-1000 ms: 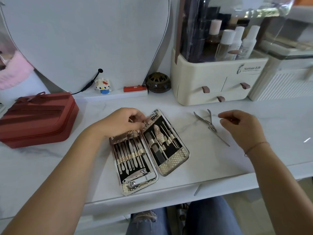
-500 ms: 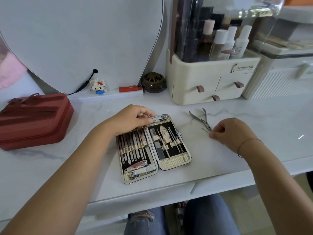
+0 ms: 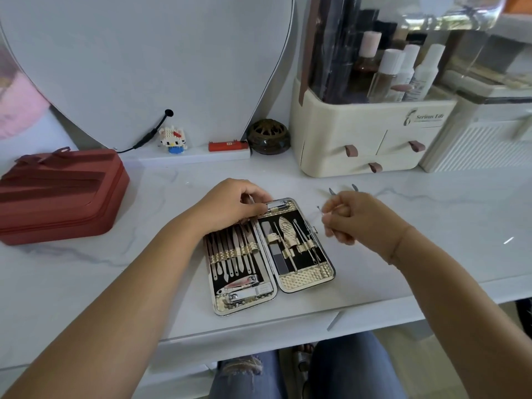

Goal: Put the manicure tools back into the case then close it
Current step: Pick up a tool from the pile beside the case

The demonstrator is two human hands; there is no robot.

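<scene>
Surroundings: a white marble-patterned tabletop [image 3: 431, 254] fills the middle of the frame. At far left lies a red zipped fabric pouch [image 3: 57, 194]. A large white rounded panel [image 3: 144, 67] stands across the upper left. At its foot are a small block-built cat figure [image 3: 172, 139], a flat red bar [image 3: 227, 146] and a dark brown pierced round pot [image 3: 268, 136]. At upper right stands a cream plastic organiser with drawers [image 3: 359, 133], with capped bottles [image 3: 403, 73] in its top. A white ribbed box [image 3: 483, 145] is just beside it at the right edge.

Task item: the open manicure case [image 3: 305, 282], with a gold-textured shell and black lining, lies flat at frame centre. Its left half holds a row of slim steel tools [image 3: 233, 251] under a gold strap, with nail clippers [image 3: 244, 289] below. Its right half holds files and picks.

Obstruction: the left hand [image 3: 233, 204] covers the upper end of the case's left half.

Hands: the left hand holds the case's upper end with bent fingers, thumb near a silver clipper. The right hand [image 3: 351, 217], right of the case, is curled and pinches a thin metal pick [image 3: 320, 210], whose tip juts left. The image is blurred there. Two grey nipper tips [image 3: 331, 191] show above that hand; contact cannot be determined.
</scene>
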